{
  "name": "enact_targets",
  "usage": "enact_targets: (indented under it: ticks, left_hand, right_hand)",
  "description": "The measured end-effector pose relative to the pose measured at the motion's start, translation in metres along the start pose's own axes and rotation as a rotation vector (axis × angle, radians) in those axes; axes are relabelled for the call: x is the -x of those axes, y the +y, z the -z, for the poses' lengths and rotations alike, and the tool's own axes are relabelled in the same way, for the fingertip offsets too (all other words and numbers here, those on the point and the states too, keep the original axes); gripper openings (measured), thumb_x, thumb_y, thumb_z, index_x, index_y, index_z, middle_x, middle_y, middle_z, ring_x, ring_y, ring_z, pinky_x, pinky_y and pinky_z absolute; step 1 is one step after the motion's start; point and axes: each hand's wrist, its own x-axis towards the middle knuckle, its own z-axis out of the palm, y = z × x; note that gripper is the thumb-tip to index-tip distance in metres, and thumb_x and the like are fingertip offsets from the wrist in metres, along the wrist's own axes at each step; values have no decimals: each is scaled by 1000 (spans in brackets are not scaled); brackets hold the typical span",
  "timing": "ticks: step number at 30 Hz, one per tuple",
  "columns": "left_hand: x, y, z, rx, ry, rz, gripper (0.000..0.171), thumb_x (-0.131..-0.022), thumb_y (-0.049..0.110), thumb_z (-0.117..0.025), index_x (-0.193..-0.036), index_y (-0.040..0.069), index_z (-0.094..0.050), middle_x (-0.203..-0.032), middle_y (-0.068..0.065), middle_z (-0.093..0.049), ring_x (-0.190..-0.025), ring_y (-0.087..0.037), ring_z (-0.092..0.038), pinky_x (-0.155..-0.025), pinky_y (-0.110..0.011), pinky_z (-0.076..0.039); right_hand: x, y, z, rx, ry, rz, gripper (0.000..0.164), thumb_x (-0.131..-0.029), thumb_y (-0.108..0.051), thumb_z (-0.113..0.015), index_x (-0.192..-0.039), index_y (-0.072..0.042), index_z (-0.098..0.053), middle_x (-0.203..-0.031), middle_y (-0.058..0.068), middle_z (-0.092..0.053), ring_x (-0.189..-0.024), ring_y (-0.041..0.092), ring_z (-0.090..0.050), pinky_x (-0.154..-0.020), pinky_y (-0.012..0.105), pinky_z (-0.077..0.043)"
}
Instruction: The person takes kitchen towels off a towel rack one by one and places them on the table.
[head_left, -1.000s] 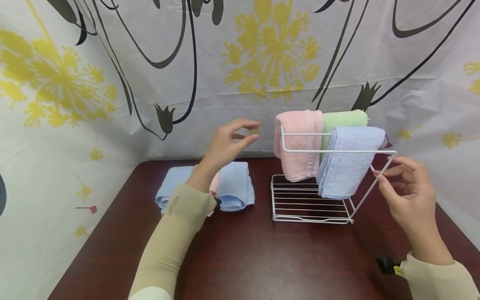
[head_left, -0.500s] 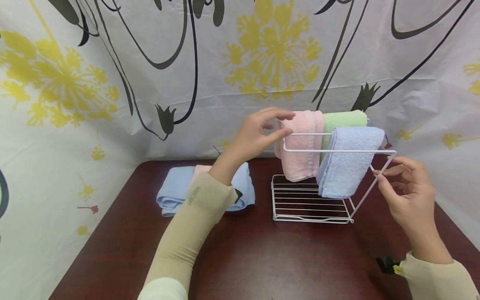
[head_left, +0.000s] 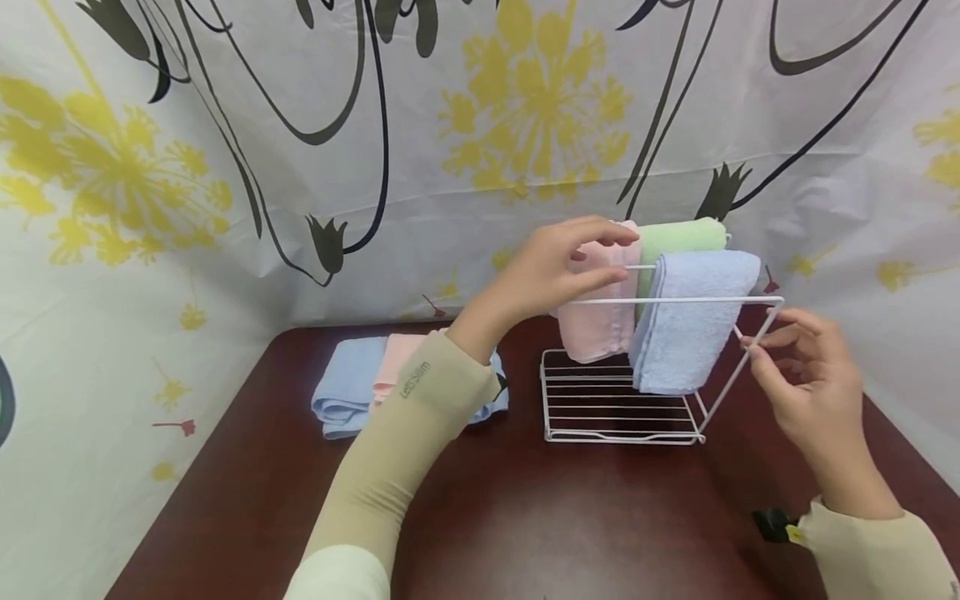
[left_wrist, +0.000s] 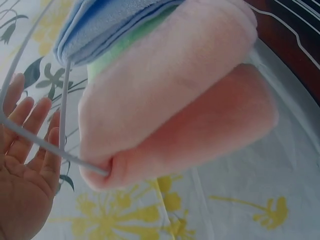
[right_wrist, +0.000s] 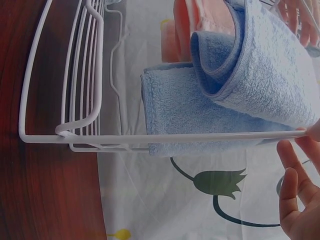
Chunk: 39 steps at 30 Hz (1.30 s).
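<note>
A white wire towel rack [head_left: 622, 439] stands on the table. Over its upper bars hang a pink towel [left_wrist: 165, 85], a green towel [head_left: 678, 237] and a light blue towel [head_left: 697, 321]. My left hand [head_left: 566, 262] is at the rack's upper left, in front of the pink towel, thumb below and fingers above. The left wrist view shows that hand [left_wrist: 25, 185] with extended fingers beside the rail, holding no towel. On the other side my right hand [head_left: 813, 392] pinches the rack's slanted side bar between thumb and fingers, also seen on the right hand [right_wrist: 302, 200] in the right wrist view.
Folded blue towels [head_left: 347, 379] and a pink one [head_left: 393, 362] lie at the table's back left, partly hidden by my left sleeve. A patterned white sheet [head_left: 420, 183] hangs behind the dark red table [head_left: 585, 525].
My left hand has moved right, from the space left of the rack to in front of the hanging pink towel. The right hand has stayed at the side bar; the rack stands as before.
</note>
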Motion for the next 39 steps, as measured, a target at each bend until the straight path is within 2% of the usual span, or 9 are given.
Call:
enact_targets:
  ticks: [5, 10, 17, 24, 29, 33, 39]
  left_hand:
    - [-13, 5, -6, -22, -72, 0, 42, -92, 22, -73, -130, 8, -64, -130, -2, -66, -118, -11, -59, -100, -12, -42]
    - [-25, 9, -12, -29, -114, -44, 45, -90, 21, -74, -131, 5, -63, -130, -6, -67, -119, -12, -60, -104, -11, -39]
    - [-39, 15, -15, -106, -232, 65, 52, -91, 28, -74, -138, 12, -58, -139, 2, -61, -121, -8, -59, -102, -6, -36]
    - [-50, 18, -17, -174, -316, 127, 56, -91, 35, -72, -142, 17, -54, -144, 8, -57, -120, -6, -57, -98, -6, -37]
    - [-56, 20, -21, -158, -353, 169, 57, -91, 35, -73, -142, 18, -54, -139, 8, -59, -110, -5, -59, -92, -8, -41]
    - [-60, 20, -24, -206, -372, 181, 57, -90, 37, -73, -142, 20, -55, -134, 8, -63, -101, -5, -61, -89, -11, -43]
    - [-62, 19, -29, -250, -361, 208, 52, -89, 38, -74, -137, 23, -61, -130, 11, -66, -104, -1, -64, -91, -10, -43]
  right_hand:
    - [-1, 1, 0, -13, 0, 3, 51, -82, 21, -56, -132, 15, -47, -92, -17, -64, -92, -9, -66, -71, 3, -47]
    - [-1, 1, 0, -19, -3, 17, 51, -82, 21, -56, -131, 15, -47, -92, -17, -64, -93, -8, -67, -71, 3, -47]
    - [-2, 1, -1, -26, -3, 15, 51, -82, 21, -56, -131, 15, -47, -92, -16, -64, -93, -8, -68, -70, 3, -48]
    - [-1, 1, 0, -21, -3, 9, 51, -82, 21, -56, -132, 14, -47, -92, -16, -65, -90, -8, -67, -71, 3, -47]
    - [-1, 1, 1, -16, -3, 14, 51, -82, 21, -56, -132, 14, -47, -93, -17, -65, -90, -9, -67, -71, 3, -47]
    - [-1, 0, 0, -13, -6, 15, 52, -82, 21, -56, -132, 14, -47, -93, -17, -65, -92, -9, -67, -71, 3, -47]
    - [0, 1, 1, -10, -4, 17, 52, -82, 21, -57, -132, 14, -47, -93, -17, -65, -93, -9, -67, -71, 3, -47]
